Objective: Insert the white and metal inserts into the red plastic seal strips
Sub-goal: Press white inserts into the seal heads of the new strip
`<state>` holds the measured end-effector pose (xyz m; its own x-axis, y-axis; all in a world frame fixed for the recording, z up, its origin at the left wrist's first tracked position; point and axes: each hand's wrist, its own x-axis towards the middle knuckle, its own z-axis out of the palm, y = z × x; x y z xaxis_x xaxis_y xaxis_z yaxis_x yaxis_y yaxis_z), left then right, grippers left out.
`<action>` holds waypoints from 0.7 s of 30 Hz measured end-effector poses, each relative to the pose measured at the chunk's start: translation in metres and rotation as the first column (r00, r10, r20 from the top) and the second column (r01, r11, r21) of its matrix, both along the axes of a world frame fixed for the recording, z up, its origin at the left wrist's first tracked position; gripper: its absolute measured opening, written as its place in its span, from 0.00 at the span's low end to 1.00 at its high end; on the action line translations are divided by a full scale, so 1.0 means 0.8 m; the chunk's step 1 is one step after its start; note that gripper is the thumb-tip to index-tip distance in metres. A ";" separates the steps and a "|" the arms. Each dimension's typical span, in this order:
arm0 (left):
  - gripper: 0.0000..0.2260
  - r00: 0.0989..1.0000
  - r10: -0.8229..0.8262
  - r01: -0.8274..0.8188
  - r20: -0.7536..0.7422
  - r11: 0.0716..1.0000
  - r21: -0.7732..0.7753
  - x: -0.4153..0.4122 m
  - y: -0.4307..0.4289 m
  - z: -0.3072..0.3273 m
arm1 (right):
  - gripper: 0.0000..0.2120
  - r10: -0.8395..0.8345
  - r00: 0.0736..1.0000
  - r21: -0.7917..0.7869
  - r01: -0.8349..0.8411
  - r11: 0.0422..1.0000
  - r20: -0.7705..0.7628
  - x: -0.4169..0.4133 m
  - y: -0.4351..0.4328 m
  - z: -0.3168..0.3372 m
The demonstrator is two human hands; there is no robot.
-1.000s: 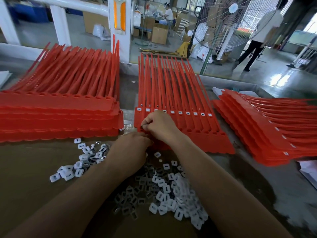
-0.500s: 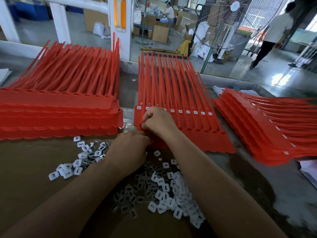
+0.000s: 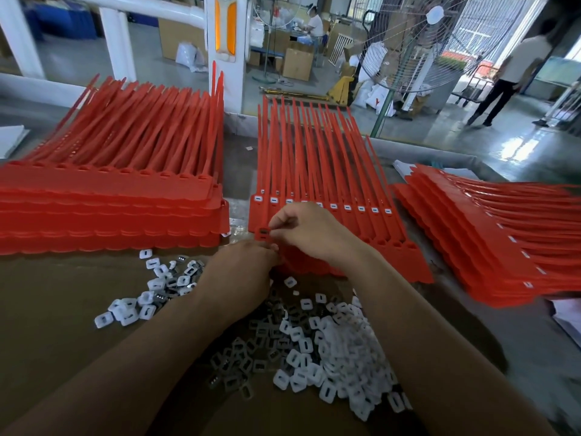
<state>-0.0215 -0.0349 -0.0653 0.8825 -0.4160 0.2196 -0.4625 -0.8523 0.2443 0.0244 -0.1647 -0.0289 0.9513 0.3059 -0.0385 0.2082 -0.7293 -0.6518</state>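
Brown tabletop [image 3: 47,325] carries red seal strips in three lots: a tall left stack [image 3: 110,199], a fanned right stack [image 3: 487,240] and a middle sheet [image 3: 377,228] with a row of sockets filled white. The right hand [image 3: 301,231] has its grip closed, thumb and forefinger pinching a dark metal insert [image 3: 263,231] at the middle sheet's near left corner. The left hand [image 3: 242,272] lies just below, knuckles up (fingers hidden, so I cannot tell its grip). Loose white inserts [image 3: 342,350] and grey metal inserts [image 3: 242,357] lie heaped beneath both forearms.
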 end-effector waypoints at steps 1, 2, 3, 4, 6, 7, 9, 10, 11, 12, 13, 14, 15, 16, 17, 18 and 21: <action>0.17 1.000 0.002 -0.002 0.007 1.000 -0.003 0.000 0.000 0.000 | 0.02 0.015 1.000 0.000 -0.015 1.000 0.016 -0.008 -0.006 0.003; 0.18 1.000 0.003 -0.003 0.011 1.000 0.001 -0.001 0.000 0.001 | 0.03 0.028 0.999 -0.003 -0.028 1.000 0.031 -0.018 -0.012 0.005; 0.18 1.000 0.002 -0.002 0.012 1.000 0.007 0.000 -0.001 0.001 | 0.03 0.042 0.998 0.000 -0.042 0.999 0.037 -0.028 -0.018 0.006; 0.18 1.000 0.000 0.000 0.010 1.000 0.009 0.000 -0.001 0.001 | 0.03 0.062 0.998 0.013 -0.062 0.998 0.029 -0.038 -0.024 0.008; 0.18 1.000 0.005 -0.005 0.001 1.000 0.007 0.000 -0.003 0.002 | 0.04 0.115 0.993 0.031 -0.115 0.993 -0.016 -0.055 -0.032 0.010; 0.17 1.000 0.009 -0.009 -0.003 1.000 0.008 0.001 -0.003 0.002 | 0.04 0.150 0.988 0.013 -0.150 0.989 -0.032 -0.060 -0.034 0.010; 0.16 1.000 0.015 -0.015 -0.007 1.000 0.010 0.002 -0.003 0.001 | 0.05 0.215 0.976 -0.046 -0.217 0.975 -0.046 -0.067 -0.034 0.009; 0.16 1.000 0.018 -0.017 -0.012 1.000 0.010 0.003 -0.002 0.000 | 0.05 0.236 0.971 -0.073 -0.239 0.968 -0.048 -0.068 -0.033 0.009; 0.17 1.000 0.020 -0.020 -0.021 1.000 0.009 0.004 -0.002 -0.001 | 0.07 0.254 0.966 -0.106 -0.258 0.960 -0.049 -0.070 -0.032 0.009; 0.17 0.999 0.022 -0.022 -0.030 1.000 0.012 0.004 -0.002 -0.001 | 0.08 0.274 0.960 -0.144 -0.278 0.950 -0.051 -0.071 -0.031 0.009; 0.18 0.999 0.025 -0.024 -0.039 1.000 0.019 0.004 -0.002 -0.002 | 0.09 0.292 0.955 -0.186 -0.298 0.936 -0.057 -0.072 -0.030 0.008; 0.18 0.999 0.029 -0.028 -0.045 0.999 0.026 0.005 -0.002 -0.002 | 0.10 0.306 0.950 -0.224 -0.313 0.923 -0.068 -0.073 -0.029 0.008; 0.19 0.998 0.033 -0.032 -0.049 0.999 0.032 0.005 -0.002 -0.002 | 0.11 0.313 0.946 -0.255 -0.323 0.911 -0.080 -0.074 -0.028 0.008; 0.19 0.998 0.036 -0.034 -0.054 0.999 0.036 0.006 -0.003 -0.001 | 0.11 0.313 0.946 -0.283 -0.325 0.902 -0.087 -0.075 -0.028 0.008; 0.20 0.997 0.039 -0.036 -0.060 0.999 0.039 0.006 -0.003 -0.001 | 0.11 0.310 0.947 -0.310 -0.322 0.895 -0.090 -0.076 -0.027 0.008; 0.20 0.997 0.041 -0.038 -0.065 0.998 0.043 0.007 -0.004 0.000 | 0.11 0.303 0.948 -0.330 -0.316 0.889 -0.093 -0.077 -0.026 0.009; 0.20 0.996 0.043 -0.040 -0.072 0.998 0.042 0.007 -0.004 0.000 | 0.09 0.281 0.953 -0.352 -0.303 0.886 -0.114 -0.077 -0.024 0.009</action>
